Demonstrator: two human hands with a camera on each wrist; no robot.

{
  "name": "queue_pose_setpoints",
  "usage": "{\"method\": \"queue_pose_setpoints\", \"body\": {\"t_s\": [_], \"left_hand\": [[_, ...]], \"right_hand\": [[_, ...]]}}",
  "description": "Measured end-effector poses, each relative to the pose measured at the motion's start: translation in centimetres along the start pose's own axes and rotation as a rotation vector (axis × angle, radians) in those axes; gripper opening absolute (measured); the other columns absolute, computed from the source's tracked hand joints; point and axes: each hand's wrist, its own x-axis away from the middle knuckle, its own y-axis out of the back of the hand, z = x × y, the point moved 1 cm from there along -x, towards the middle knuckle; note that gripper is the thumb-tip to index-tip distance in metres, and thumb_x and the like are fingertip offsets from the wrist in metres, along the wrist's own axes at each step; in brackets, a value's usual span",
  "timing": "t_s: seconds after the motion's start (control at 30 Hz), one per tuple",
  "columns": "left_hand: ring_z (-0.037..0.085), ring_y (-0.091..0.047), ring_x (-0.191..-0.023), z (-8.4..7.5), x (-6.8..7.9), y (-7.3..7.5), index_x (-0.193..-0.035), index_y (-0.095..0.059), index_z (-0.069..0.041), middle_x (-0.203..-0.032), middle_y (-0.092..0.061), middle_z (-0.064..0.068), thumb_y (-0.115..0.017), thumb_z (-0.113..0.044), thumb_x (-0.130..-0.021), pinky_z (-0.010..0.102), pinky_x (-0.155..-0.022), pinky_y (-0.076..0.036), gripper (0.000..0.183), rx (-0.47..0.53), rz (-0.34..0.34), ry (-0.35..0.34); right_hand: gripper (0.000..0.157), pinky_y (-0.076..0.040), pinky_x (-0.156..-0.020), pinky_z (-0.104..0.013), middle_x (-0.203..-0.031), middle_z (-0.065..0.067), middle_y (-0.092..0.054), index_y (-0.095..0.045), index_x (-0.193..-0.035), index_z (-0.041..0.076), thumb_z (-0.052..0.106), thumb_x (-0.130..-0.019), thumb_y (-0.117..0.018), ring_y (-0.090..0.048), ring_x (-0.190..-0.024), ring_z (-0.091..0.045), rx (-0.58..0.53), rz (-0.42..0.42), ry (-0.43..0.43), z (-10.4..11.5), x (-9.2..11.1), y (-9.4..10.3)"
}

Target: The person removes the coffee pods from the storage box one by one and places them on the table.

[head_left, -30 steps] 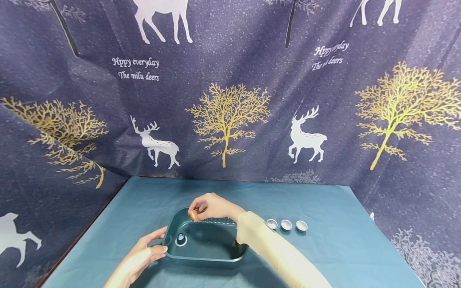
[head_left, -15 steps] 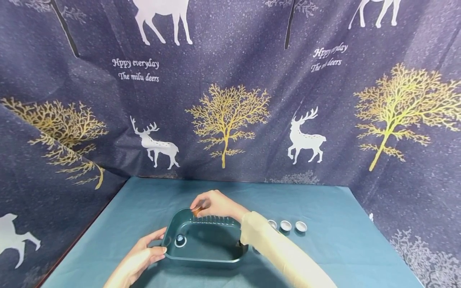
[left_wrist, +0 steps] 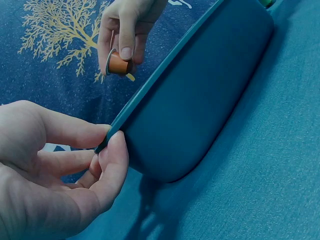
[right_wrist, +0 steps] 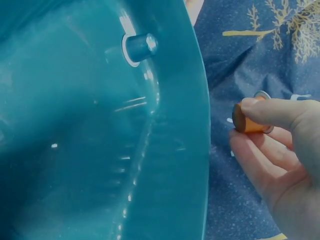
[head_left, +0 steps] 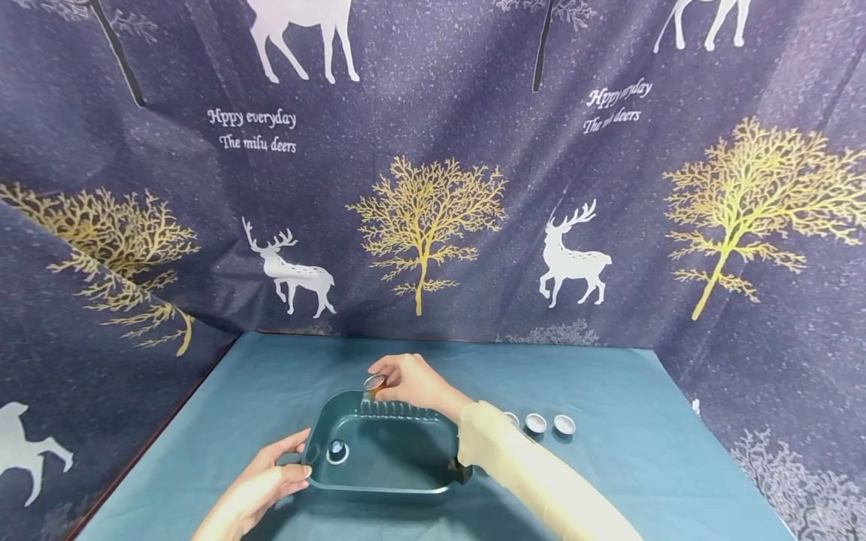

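An orange coffee capsule [head_left: 375, 387] is pinched between thumb and fingers of my right hand [head_left: 414, 382], just above the back rim of a dark green plastic tub [head_left: 399, 447]. In the right wrist view the orange capsule [right_wrist: 251, 121] lies sideways in the grip, beyond the tub's edge. My left hand [head_left: 260, 481] pinches the tub's left rim between thumb and fingers, which the left wrist view shows up close. Inside the tub, near its left end, a blue coffee capsule [head_left: 337, 448] stands on its wide rim.
On the teal tablecloth [head_left: 609, 481] right of the tub, capsules with silver lids up stand in a row: one silver-lidded capsule [head_left: 536, 424], another capsule [head_left: 564, 425] beside it, and one partly behind the right sleeve [head_left: 528, 466]. A deer-print curtain [head_left: 433, 225] hangs behind.
My right hand has risen and shifted slightly right with the orange capsule, whose lid rim now shows on top. My left hand and the blue capsule have stayed put.
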Motion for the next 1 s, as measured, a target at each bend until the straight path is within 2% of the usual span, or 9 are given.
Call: {"method": "queue_pose_setpoints", "body": {"t_s": [0.37,0.53,0.67,0.9,1.0], "left_hand": [[0.014,-0.063,-0.101,0.0,-0.1,0.2,-0.153,-0.015,0.013,-0.124,-0.039,0.017,-0.059,-0.003,-0.09,0.03,-0.086,-0.054,0.079,0.003,-0.001,0.027],[0.014,-0.063,-0.102,0.0,-0.2,0.2,-0.153,-0.014,0.013,-0.124,-0.038,0.017,-0.059,-0.002,-0.09,0.03,-0.087,-0.054,0.079,0.009,0.008,0.036],[0.013,-0.064,-0.101,0.0,-0.2,0.2,-0.153,-0.013,0.013,-0.124,-0.039,0.017,-0.059,-0.002,-0.09,0.03,-0.086,-0.054,0.079,0.014,0.017,0.042],[0.012,-0.063,-0.103,0.1,-0.3,0.3,-0.153,-0.013,0.012,-0.122,-0.041,0.014,-0.059,-0.004,-0.091,0.031,-0.088,-0.055,0.079,0.02,0.021,0.047],[0.013,-0.062,-0.103,0.2,-0.2,0.4,-0.154,-0.012,0.01,-0.124,-0.039,0.016,-0.059,-0.004,-0.092,0.032,-0.088,-0.054,0.079,0.022,0.011,0.05]], "right_hand": [[0.04,-0.055,-0.073,-0.017,-0.109,-0.004,-0.075,-0.07,-0.121,0.013,0.012,-0.082,-0.079,-0.072,-0.086,-0.007,-0.025,-0.034,-0.067,0.2,0.7,0.9],[0.038,-0.055,-0.072,-0.018,-0.107,-0.005,-0.075,-0.071,-0.118,0.011,0.009,-0.081,-0.08,-0.072,-0.084,-0.009,-0.042,-0.045,-0.046,0.2,1.2,1.1],[0.036,-0.055,-0.074,-0.021,-0.102,-0.002,-0.075,-0.071,-0.113,0.015,0.009,-0.079,-0.081,-0.07,-0.084,-0.01,-0.047,-0.07,-0.02,0.0,1.8,1.3],[0.038,-0.054,-0.085,-0.036,-0.1,0.002,-0.073,-0.071,-0.113,0.018,0.01,-0.078,-0.082,-0.067,-0.089,-0.017,-0.074,-0.151,0.01,-0.7,3.3,2.0],[0.039,-0.053,-0.084,-0.037,-0.1,0.003,-0.072,-0.07,-0.114,0.022,0.012,-0.078,-0.082,-0.067,-0.088,-0.017,-0.095,-0.182,-0.007,-1.1,4.1,2.4]]}}
